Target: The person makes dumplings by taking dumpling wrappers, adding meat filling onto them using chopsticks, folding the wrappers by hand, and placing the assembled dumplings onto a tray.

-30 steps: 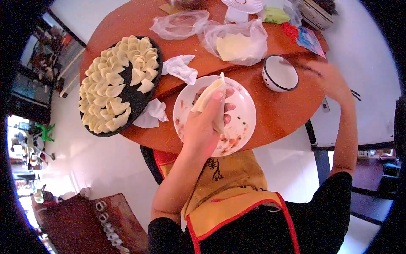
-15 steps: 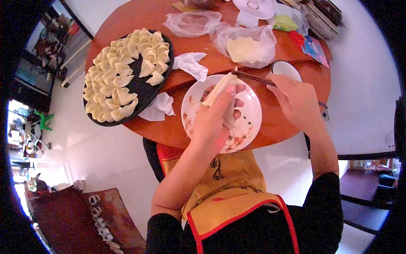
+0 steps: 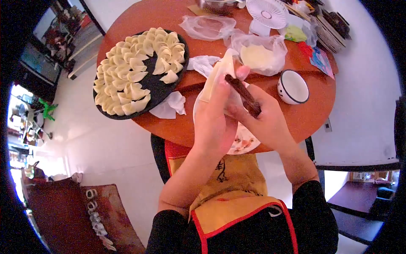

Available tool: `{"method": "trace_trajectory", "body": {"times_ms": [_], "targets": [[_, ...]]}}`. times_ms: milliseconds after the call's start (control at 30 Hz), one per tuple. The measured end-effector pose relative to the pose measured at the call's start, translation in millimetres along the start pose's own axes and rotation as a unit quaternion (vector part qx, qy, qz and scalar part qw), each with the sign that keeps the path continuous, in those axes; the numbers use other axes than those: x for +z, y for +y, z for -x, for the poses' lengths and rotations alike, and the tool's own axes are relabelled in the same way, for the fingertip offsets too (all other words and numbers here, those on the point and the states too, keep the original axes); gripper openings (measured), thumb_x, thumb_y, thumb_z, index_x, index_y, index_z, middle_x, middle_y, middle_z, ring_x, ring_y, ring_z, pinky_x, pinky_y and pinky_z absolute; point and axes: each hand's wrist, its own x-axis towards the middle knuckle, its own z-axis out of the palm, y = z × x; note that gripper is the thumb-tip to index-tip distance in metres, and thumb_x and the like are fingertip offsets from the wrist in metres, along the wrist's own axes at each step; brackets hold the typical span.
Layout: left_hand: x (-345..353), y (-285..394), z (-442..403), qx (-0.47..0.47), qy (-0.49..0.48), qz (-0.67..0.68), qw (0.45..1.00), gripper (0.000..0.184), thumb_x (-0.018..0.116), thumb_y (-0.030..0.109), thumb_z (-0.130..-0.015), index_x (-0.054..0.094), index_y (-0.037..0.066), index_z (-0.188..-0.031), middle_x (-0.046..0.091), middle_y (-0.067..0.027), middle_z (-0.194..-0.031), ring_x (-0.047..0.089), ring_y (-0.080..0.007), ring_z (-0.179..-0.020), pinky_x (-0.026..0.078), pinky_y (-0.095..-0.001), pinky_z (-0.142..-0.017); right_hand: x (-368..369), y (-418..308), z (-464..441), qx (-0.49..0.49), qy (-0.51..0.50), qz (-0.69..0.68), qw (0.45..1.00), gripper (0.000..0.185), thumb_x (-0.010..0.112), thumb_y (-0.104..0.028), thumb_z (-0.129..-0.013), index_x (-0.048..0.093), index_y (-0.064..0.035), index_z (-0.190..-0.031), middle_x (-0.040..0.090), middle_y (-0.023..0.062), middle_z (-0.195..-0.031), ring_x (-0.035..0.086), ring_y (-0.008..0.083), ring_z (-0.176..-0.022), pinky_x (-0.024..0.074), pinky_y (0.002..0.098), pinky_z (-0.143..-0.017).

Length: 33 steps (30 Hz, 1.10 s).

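My left hand (image 3: 215, 122) is closed around a pale dough wrapper (image 3: 215, 78), which stands up above the thumb. In my right hand (image 3: 268, 120) is a pair of dark chopsticks (image 3: 244, 95), with their ends close to the wrapper. Both hands are close together over a white plate (image 3: 245, 144) smeared with bits of pinkish and green filling. The hands cover most of that plate, and any filling inside the wrapper is hidden. To the left, many folded dumplings (image 3: 122, 80) lie in curved rows on a round black tray (image 3: 154, 95).
A white bowl with a dark rim (image 3: 292, 87) stands to the right. Behind the hands, a plastic bag (image 3: 277, 55) holds more wrappers (image 3: 256, 57). Crumpled tissues (image 3: 173, 105) lie by the tray. A white fan-like device (image 3: 265, 16) stands at the back of the round table (image 3: 313, 112).
My right hand has come down and left, bringing the chopsticks against the left hand. The left hand has risen a little with the wrapper. The view has shifted, showing more of the bowl.
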Motion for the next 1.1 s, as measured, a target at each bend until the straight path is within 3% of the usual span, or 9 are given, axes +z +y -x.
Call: {"method": "trace_trajectory", "body": {"times_ms": [100,200,233,300,467,700,767,1000,1100], "targets": [[-3,9,6,0.049,0.074,-0.108,0.99,0.032,0.048,0.015,-0.09,0.047,0.0,-0.118,0.055,-0.0055,-0.102,0.053,-0.013,-0.09,0.043,-0.0256,-0.08,1,-12,-2,0.087,0.009,0.054,0.995,0.02,0.061,-0.018,-0.078,0.054,-0.0019,-0.087,0.055,0.0111,-0.083,0.058,0.0277,-0.073,0.0464,0.0337,-0.062],[-16,15,3,0.111,0.085,-0.333,0.933,0.023,0.051,0.01,-0.087,0.056,-0.001,-0.107,0.055,-0.0053,-0.095,0.053,-0.0125,-0.082,0.043,-0.0235,-0.074,-4,-7,-7,-0.146,0.092,0.208,0.963,0.018,0.061,-0.009,-0.069,0.055,-0.0083,-0.086,0.054,0.0072,-0.085,0.058,0.0266,-0.072,0.0485,0.0343,-0.061],[-21,15,2,0.132,0.071,-0.467,0.871,0.021,0.053,0.008,-0.086,0.057,-0.002,-0.104,0.055,-0.0056,-0.094,0.053,-0.0125,-0.082,0.043,-0.0233,-0.073,-6,-7,-9,-0.145,0.092,0.209,0.963,0.018,0.061,-0.009,-0.069,0.055,-0.0083,-0.086,0.054,0.0072,-0.085,0.058,0.0266,-0.072,0.0485,0.0343,-0.061],[-25,14,0,0.13,0.065,-0.431,0.891,0.019,0.054,0.005,-0.083,0.059,0.0,-0.1,0.055,-0.0068,-0.091,0.054,-0.0132,-0.082,0.043,-0.0244,-0.071,-10,-11,-12,-0.225,0.067,0.285,0.929,0.016,0.059,-0.008,-0.071,0.056,-0.0106,-0.086,0.054,0.006,-0.086,0.058,0.0237,-0.073,0.0491,0.0318,-0.059],[-26,34,-2,0.14,-0.045,-0.622,0.769,0.019,0.055,0.003,-0.079,0.061,0.004,-0.097,0.053,-0.0097,-0.087,0.054,-0.0186,-0.077,0.044,-0.0269,-0.067,-18,-13,-25,-0.296,0.03,0.332,0.895,0.018,0.057,-0.011,-0.073,0.056,-0.0122,-0.091,0.054,0.005,-0.086,0.059,0.0221,-0.075,0.0495,0.0312,-0.058],[-31,48,-1,0.075,-0.169,-0.668,0.721,0.028,0.055,0.002,-0.078,0.055,0.004,-0.105,0.053,-0.0103,-0.091,0.055,-0.0188,-0.082,0.044,-0.0265,-0.071,-23,-5,-24,-0.201,-0.055,0.328,0.921,0.018,0.055,-0.009,-0.072,0.051,-0.0101,-0.089,0.059,0.0097,-0.082,0.06,0.0291,-0.075,0.0482,0.0379,-0.057],[-34,42,4,-0.025,-0.114,-0.503,0.856,0.032,0.056,-0.001,-0.076,0.052,0.003,-0.107,0.055,-0.0102,-0.092,0.055,-0.0168,-0.084,0.044,-0.0267,-0.074,-23,-5,-23,-0.157,-0.062,0.309,0.936,0.017,0.055,-0.009,-0.071,0.051,-0.0099,-0.087,0.06,0.0112,-0.078,0.06,0.0316,-0.073,0.0477,0.0397,-0.057],[-26,37,5,0.143,-0.046,-0.672,0.725,0.03,0.058,0.001,-0.074,0.05,0.0,-0.103,0.058,-0.0122,-0.088,0.057,-0.0192,-0.084,0.043,-0.0286,-0.077,-15,-17,-28,-0.013,-0.086,0.244,0.966,0.015,0.056,-0.009,-0.073,0.053,-0.0101,-0.088,0.059,0.0167,-0.071,0.059,0.0353,-0.071,0.0449,0.0435,-0.059],[-31,38,3,0.098,-0.024,-0.627,0.772,0.026,0.059,0.005,-0.073,0.053,0.0,-0.098,0.056,-0.0117,-0.092,0.054,-0.0239,-0.089,0.043,-0.0322,-0.08,-12,-12,-33,0.011,-0.088,0.23,0.969,0.017,0.059,-0.015,-0.074,0.054,-0.0101,-0.089,0.059,0.0168,-0.071,0.058,0.0364,-0.072,0.0448,0.0431,-0.061]]}}
